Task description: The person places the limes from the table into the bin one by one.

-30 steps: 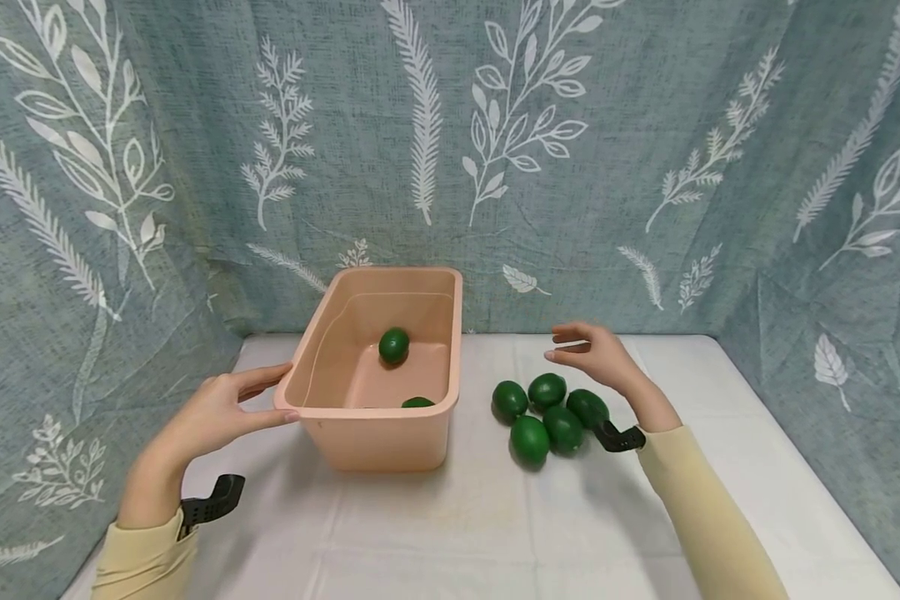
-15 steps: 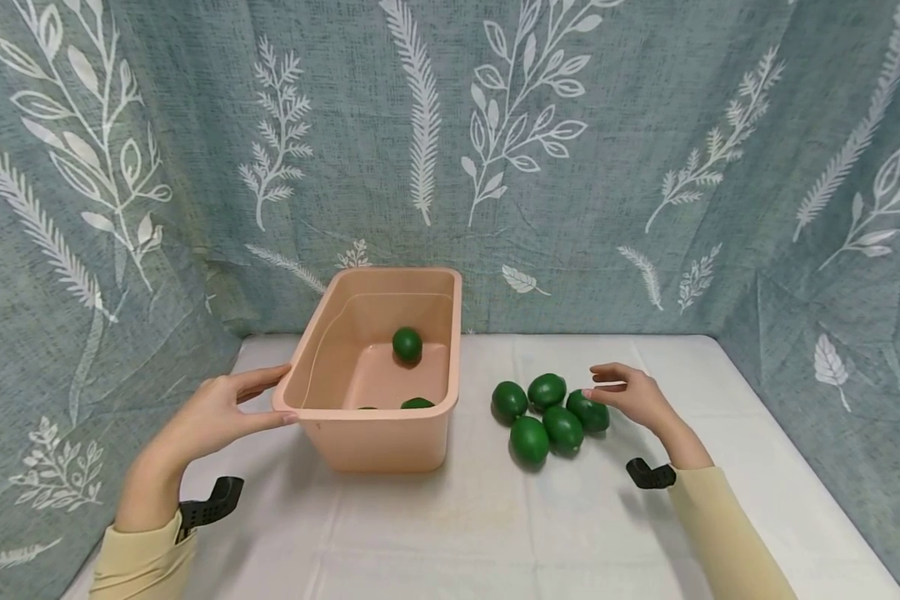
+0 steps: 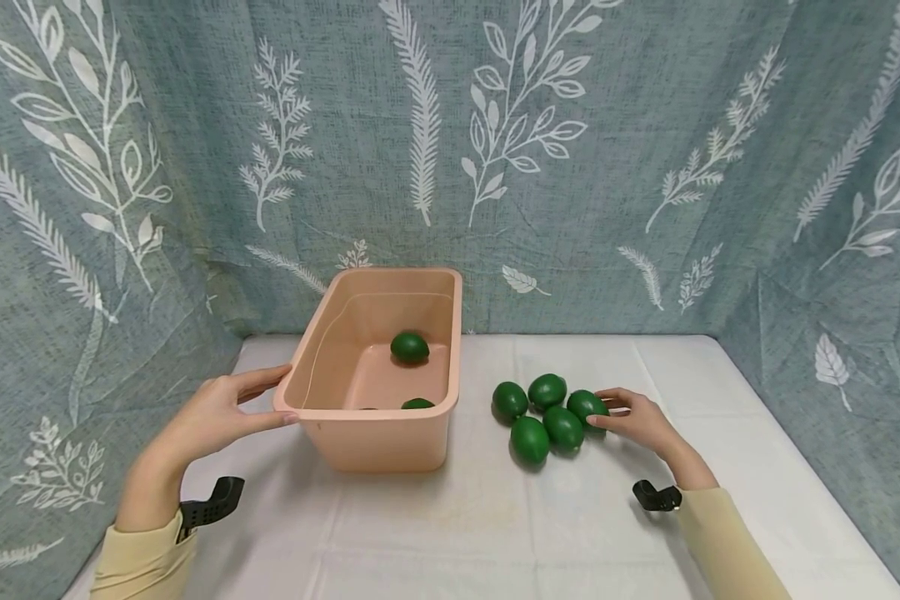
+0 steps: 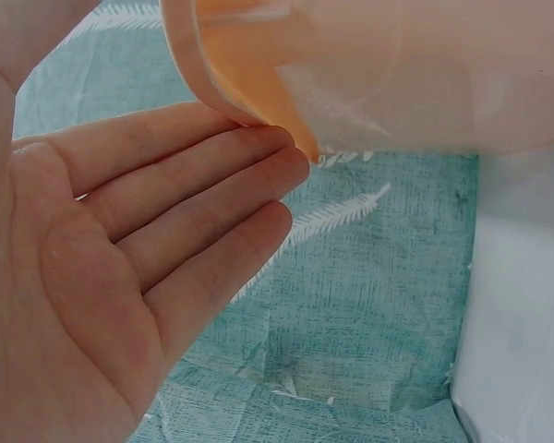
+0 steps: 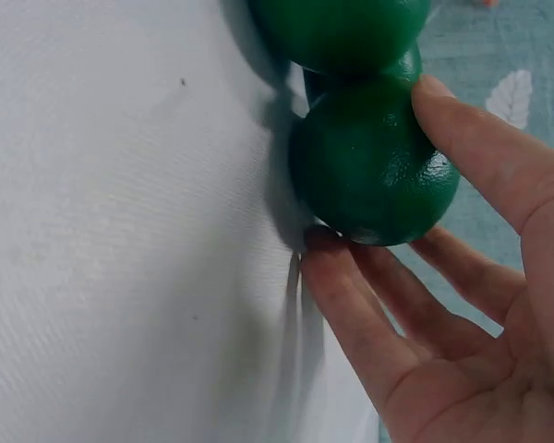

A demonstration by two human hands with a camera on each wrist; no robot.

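Observation:
A peach plastic bin [image 3: 375,423] stands left of the middle. My left hand [image 3: 221,412] touches its near-left corner, fingers along the left rim and thumb at the front rim. In the left wrist view, the fingers [image 4: 194,175] lie straight against the rim. On the right, my right hand [image 3: 637,419] has its thumb and fingertips around the rightmost lime [image 3: 587,404]. In the right wrist view, that lime [image 5: 369,166] sits between the thumb and the other fingers, on the cloth. One lime [image 3: 409,347] lies in the bin; the near wall partly hides another lime [image 3: 417,403].
Several dark green limes [image 3: 529,440] sit clustered beside the gripped one, right of the bin. A white cloth [image 3: 450,533] covers the table. Blue-green leaf-print fabric [image 3: 450,208] hangs at the back and both sides.
My right hand has moved right and down, from above the limes to around the rightmost one. The far lime in the bin has rolled slightly right and turned. My left hand stays put.

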